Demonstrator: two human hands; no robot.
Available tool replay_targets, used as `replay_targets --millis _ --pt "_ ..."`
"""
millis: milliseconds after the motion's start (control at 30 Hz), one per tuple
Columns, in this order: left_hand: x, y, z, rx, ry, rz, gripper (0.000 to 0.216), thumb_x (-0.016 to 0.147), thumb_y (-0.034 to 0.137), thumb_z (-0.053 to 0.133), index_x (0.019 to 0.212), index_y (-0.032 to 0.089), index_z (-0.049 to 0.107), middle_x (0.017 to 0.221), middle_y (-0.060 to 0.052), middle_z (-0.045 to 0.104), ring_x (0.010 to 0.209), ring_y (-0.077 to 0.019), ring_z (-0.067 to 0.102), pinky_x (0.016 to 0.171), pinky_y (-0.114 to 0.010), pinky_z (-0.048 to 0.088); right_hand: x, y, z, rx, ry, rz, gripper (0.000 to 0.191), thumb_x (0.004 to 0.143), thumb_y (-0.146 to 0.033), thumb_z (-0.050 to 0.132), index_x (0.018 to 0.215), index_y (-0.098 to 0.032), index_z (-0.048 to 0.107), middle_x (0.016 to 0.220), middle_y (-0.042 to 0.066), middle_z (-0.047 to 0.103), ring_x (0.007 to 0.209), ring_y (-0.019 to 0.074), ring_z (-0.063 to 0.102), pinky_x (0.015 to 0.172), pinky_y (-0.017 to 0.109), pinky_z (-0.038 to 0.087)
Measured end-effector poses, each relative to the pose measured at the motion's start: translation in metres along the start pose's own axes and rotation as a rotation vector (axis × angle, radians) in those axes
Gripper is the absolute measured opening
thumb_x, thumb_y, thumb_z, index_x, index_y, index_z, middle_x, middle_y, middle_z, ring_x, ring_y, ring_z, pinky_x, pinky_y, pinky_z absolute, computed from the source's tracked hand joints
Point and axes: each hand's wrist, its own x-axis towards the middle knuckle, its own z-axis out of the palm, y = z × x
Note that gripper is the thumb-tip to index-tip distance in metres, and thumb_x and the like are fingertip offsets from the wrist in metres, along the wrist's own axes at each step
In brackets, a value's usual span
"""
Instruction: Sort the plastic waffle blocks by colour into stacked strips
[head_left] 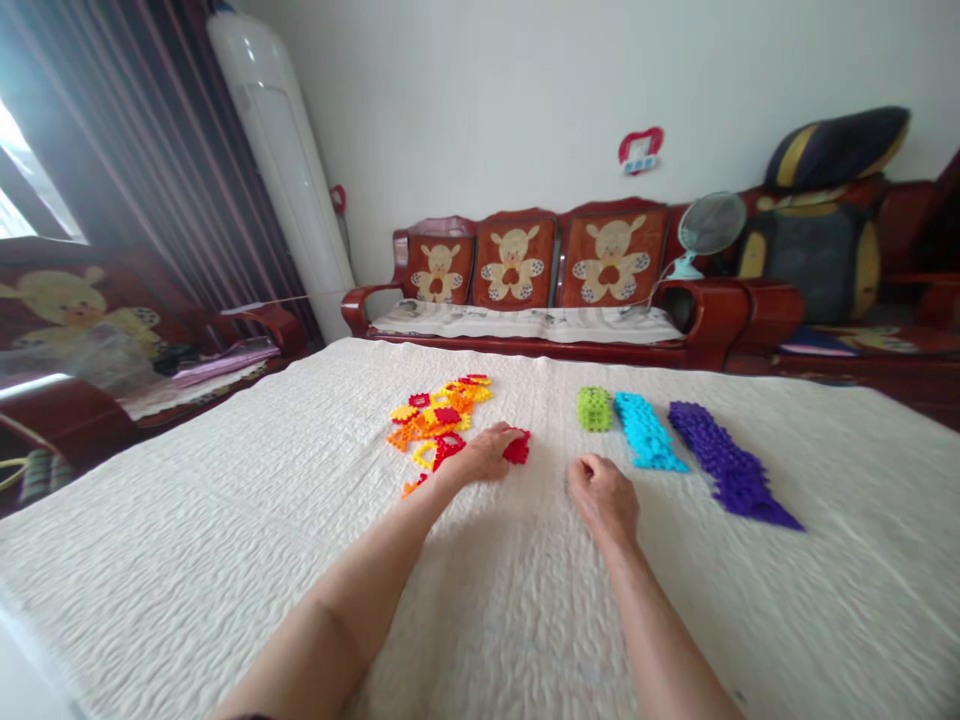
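Note:
My left hand [491, 454] is closed at a red toothed plastic piece [517, 447], its fingers gripping the left edge of it just above the cloth. My right hand [604, 494] rests on the cloth as a loose fist; whether anything is inside it I cannot make out. Left of my left hand lies a loose pile of red, yellow and orange toothed building pieces [435, 420], part of it behind that hand. Beyond my right hand stand a green block of joined pieces [595, 409], a light blue row [646, 432] and a longer purple row [731, 462].
A quilted cream cloth [225, 540] covers the table. Behind its far edge is a red wooden sofa [705, 320] with bear cushions [512, 266]. A small fan [711, 225] stands at the back right, and another wooden seat [277, 330] is at the left.

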Motion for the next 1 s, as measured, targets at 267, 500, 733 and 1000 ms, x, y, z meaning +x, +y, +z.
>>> replay_targets --millis 267,500,733,1000 --pt "0.000 -0.012 0.009 -0.089 0.255 0.022 0.036 0.073 0.008 0.050 0.104 0.015 0.065 0.099 -0.008 0.066 0.095 -0.0183 0.060 0.089 -0.033 0.049 -0.003 -0.002 0.002 -0.066 -0.005 -0.022 0.027 0.092 -0.029 0.041 0.091 -0.019 0.067 0.090 0.005 0.065 0.070 0.0138 0.050 0.060 0.026 0.024" --pt "0.001 -0.008 0.019 -0.177 0.315 0.041 0.030 0.072 0.006 0.053 0.097 0.016 0.066 0.097 -0.007 0.065 0.096 -0.0176 0.059 0.088 -0.032 0.050 -0.002 0.003 0.003 -0.074 -0.004 -0.037 0.027 0.091 -0.031 0.042 0.090 -0.020 0.067 0.090 0.005 0.066 0.069 0.0144 0.054 0.060 0.026 0.028" --pt "0.003 -0.007 0.021 -0.276 0.322 0.031 0.037 0.069 0.001 0.048 0.099 0.014 0.066 0.103 -0.010 0.065 0.100 -0.0201 0.060 0.092 -0.035 0.050 0.002 0.009 0.009 -0.061 0.022 -0.060 0.028 0.090 -0.032 0.043 0.090 -0.020 0.068 0.090 0.006 0.068 0.072 0.0161 0.057 0.063 0.027 0.032" --pt "0.005 -0.015 0.020 -0.308 0.335 0.013 0.045 0.068 0.002 0.045 0.106 0.015 0.066 0.102 -0.009 0.067 0.098 -0.0194 0.061 0.093 -0.034 0.049 0.002 0.009 0.009 -0.034 0.025 -0.053 0.031 0.088 -0.033 0.042 0.093 -0.018 0.069 0.092 0.006 0.069 0.080 0.0173 0.059 0.070 0.026 0.035"
